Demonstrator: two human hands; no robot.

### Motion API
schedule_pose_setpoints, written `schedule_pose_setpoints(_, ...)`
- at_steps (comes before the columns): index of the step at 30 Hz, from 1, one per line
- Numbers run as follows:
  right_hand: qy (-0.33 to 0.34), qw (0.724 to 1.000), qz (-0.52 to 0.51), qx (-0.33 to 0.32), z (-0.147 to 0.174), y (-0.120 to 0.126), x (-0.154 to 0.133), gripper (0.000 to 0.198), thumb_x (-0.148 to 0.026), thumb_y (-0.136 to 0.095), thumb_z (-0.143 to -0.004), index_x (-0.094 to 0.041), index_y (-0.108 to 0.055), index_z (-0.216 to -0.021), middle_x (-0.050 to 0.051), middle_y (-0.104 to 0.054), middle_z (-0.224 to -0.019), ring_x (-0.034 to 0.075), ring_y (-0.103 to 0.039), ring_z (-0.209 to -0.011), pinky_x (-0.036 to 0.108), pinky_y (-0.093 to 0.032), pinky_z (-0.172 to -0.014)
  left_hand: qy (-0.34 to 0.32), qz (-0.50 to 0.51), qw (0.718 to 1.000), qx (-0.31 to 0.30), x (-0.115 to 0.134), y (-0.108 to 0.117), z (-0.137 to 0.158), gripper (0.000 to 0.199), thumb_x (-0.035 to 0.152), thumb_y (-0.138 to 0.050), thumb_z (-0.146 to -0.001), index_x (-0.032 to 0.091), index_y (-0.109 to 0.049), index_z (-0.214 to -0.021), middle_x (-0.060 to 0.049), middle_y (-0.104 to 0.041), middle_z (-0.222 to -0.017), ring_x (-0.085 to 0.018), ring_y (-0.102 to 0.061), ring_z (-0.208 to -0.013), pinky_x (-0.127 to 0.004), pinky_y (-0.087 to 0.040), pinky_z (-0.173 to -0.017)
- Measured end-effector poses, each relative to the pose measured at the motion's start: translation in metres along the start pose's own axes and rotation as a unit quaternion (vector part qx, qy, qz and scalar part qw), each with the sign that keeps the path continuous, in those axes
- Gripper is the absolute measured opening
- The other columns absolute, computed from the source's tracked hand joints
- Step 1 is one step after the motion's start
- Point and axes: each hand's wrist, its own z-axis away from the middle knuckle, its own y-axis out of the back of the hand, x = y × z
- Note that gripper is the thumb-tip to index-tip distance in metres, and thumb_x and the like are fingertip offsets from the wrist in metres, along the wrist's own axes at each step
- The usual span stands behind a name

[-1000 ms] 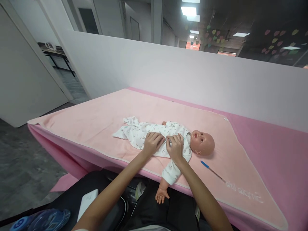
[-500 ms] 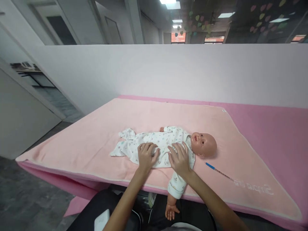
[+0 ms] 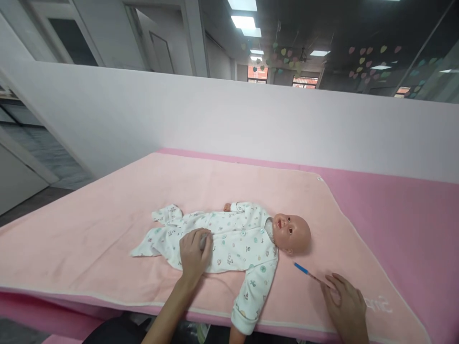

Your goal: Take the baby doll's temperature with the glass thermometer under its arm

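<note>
On its back on the pink blanket (image 3: 118, 205) lies a baby doll (image 3: 233, 239) in a white printed sleepsuit, head to the right. My left hand (image 3: 193, 251) rests on its lower body, fingers curled around a small greyish bit that I cannot make out. Beside the head is a thin stick (image 3: 311, 275) with a blue end, perhaps a thermometer, lying on the blanket. My right hand (image 3: 346, 303) is at its far end, thumb and fingers parted around the stick, without a visible grip. The doll's near arm hangs over the front edge.
Behind the table stands a white partition wall (image 3: 229, 122) with a window above it. A darker pink cover (image 3: 401, 215) shows on the right under the blanket. White lettering (image 3: 380, 304) on the blanket lies beside my right hand, which partly hides it.
My right hand has left the doll's chest and moved right to the stick. My left hand stays on the doll, its fingers more curled. The camera view has shifted.
</note>
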Motion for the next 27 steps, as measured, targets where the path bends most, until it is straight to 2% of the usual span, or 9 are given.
schedule_pose_setpoints(3, 0.013, 1.000, -0.009, -0.024, -0.001, -0.001, 0.004, 0.035, -0.049, -0.040, -0.080, -0.024, -0.064, -0.076, 0.009, -0.067, -0.093, 0.028, -0.062, -0.088, 0.049, -0.042, -0.081, -0.001, 0.004, 1.000, 0.009, -0.001, 0.001, 0.000, 0.006, 0.018, -0.046, -0.082, 0.020, -0.052, -0.081, -0.005, -0.060, -0.083, -0.022, -0.053, -0.080, -0.038, -0.036, -0.075)
schedule_pose_setpoints(6, -0.001, 0.996, -0.062, -0.063, -0.009, 0.007, 0.002, 0.035, -0.049, -0.043, -0.079, -0.023, -0.064, -0.068, 0.009, -0.068, -0.085, 0.026, -0.063, -0.081, 0.042, -0.046, -0.073, 0.004, 0.002, 1.000, 0.003, -0.003, 0.001, 0.001, 0.008, 0.018, -0.046, -0.082, 0.020, -0.054, -0.080, -0.004, -0.061, -0.081, -0.020, -0.053, -0.079, -0.038, -0.035, -0.078)
schedule_pose_setpoints(10, -0.085, 0.981, -0.141, -0.107, -0.027, 0.032, -0.013, 0.036, -0.051, -0.047, -0.077, -0.020, -0.064, -0.075, 0.007, -0.068, -0.079, 0.022, -0.064, -0.073, 0.032, -0.050, -0.065, 0.006, 0.002, 1.000, -0.018, -0.003, 0.002, 0.001, 0.010, 0.019, -0.045, -0.082, 0.020, -0.055, -0.078, -0.002, -0.061, -0.077, -0.018, -0.054, -0.078, -0.035, -0.034, -0.079)
schedule_pose_setpoints(12, -0.132, 0.972, -0.162, -0.106, -0.036, 0.045, -0.026, 0.036, -0.053, -0.050, -0.074, -0.020, -0.064, -0.077, 0.006, -0.069, -0.078, 0.021, -0.065, -0.073, 0.028, -0.050, -0.061, 0.007, 0.003, 1.000, -0.023, -0.002, 0.003, 0.000, 0.012, 0.019, -0.045, -0.081, 0.020, -0.056, -0.077, -0.002, -0.062, -0.076, -0.018, -0.054, -0.077, -0.034, -0.034, -0.079)
schedule_pose_setpoints(15, -0.156, 0.966, -0.186, -0.092, -0.045, 0.055, -0.047, 0.036, -0.054, -0.052, -0.072, -0.020, -0.064, -0.078, 0.006, -0.069, -0.081, 0.020, -0.065, -0.074, 0.026, -0.051, -0.061, 0.014, 0.008, 0.999, -0.033, -0.002, 0.004, 0.000, 0.013, 0.020, -0.044, -0.082, 0.020, -0.056, -0.076, -0.001, -0.062, -0.075, -0.018, -0.055, -0.075, -0.034, -0.034, -0.079)
schedule_pose_setpoints(18, -0.155, 0.959, -0.214, -0.100, -0.048, 0.053, -0.060, 0.035, -0.051, -0.052, -0.074, -0.019, -0.063, -0.078, 0.007, -0.068, -0.083, 0.020, -0.065, -0.074, 0.026, -0.052, -0.065, 0.017, 0.014, 0.999, -0.040, -0.002, 0.003, 0.000, 0.013, 0.020, -0.044, -0.083, 0.020, -0.055, -0.077, -0.001, -0.063, -0.074, -0.017, -0.055, -0.074, -0.034, -0.033, -0.078)
schedule_pose_setpoints(21, -0.179, 0.946, -0.237, -0.128, -0.046, 0.044, -0.060, 0.035, -0.051, -0.051, -0.075, -0.018, -0.062, -0.081, 0.007, -0.069, -0.082, 0.019, -0.065, -0.071, 0.025, -0.052, -0.062, 0.016, 0.018, 0.999, -0.044, -0.003, 0.003, 0.000, 0.013, 0.019, -0.044, -0.083, 0.020, -0.056, -0.077, 0.000, -0.063, -0.074, -0.017, -0.055, -0.074, -0.034, -0.033, -0.079)
schedule_pose_setpoints(25, -0.180, 0.937, -0.223, -0.198, -0.047, 0.031, -0.052, 0.034, -0.051, -0.051, -0.072, -0.019, -0.063, -0.079, 0.005, -0.070, -0.072, 0.018, -0.064, -0.059, 0.025, -0.051, -0.055, 0.019, 0.022, 0.999, -0.046, -0.002, 0.004, 0.001, 0.013, 0.019, -0.044, -0.083, 0.020, -0.055, -0.077, 0.000, -0.063, -0.074, -0.017, -0.055, -0.073, -0.034, -0.033, -0.078)
schedule_pose_setpoints(27, -0.169, 0.930, -0.220, -0.239, -0.054, 0.031, -0.052, 0.033, -0.049, -0.050, -0.073, -0.020, -0.064, -0.075, 0.005, -0.070, -0.071, 0.019, -0.065, -0.059, 0.026, -0.051, -0.055, 0.021, 0.024, 0.998, -0.050, -0.002, 0.004, 0.001, 0.013, 0.019, -0.044, -0.083, 0.020, -0.055, -0.077, 0.000, -0.063, -0.074, -0.017, -0.055, -0.073, -0.034, -0.033, -0.078)
